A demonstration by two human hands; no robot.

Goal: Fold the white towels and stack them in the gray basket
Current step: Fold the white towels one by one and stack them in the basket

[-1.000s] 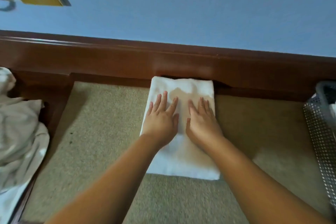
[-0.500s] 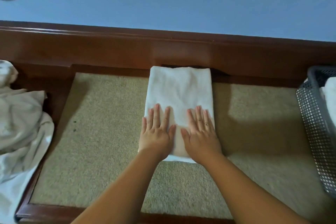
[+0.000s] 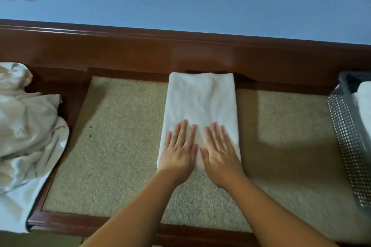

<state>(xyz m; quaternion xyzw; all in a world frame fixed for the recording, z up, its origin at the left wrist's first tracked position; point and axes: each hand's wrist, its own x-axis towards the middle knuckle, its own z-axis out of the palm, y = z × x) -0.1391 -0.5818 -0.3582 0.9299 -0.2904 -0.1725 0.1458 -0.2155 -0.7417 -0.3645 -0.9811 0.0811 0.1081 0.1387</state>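
Both hands have slid back along the folded white towel (image 3: 200,106) toward its near edge since the earlier frames. At far left, a crumpled heap of cream and white cloth (image 3: 26,132) hangs over the wooden frame. On the beige carpeted tabletop (image 3: 112,146), the left hand (image 3: 178,152) and the right hand (image 3: 220,152) lie flat side by side, fingers straight, pressing the towel. At far right stands the gray perforated plastic basket (image 3: 349,142), holding another white towel (image 3: 364,102).
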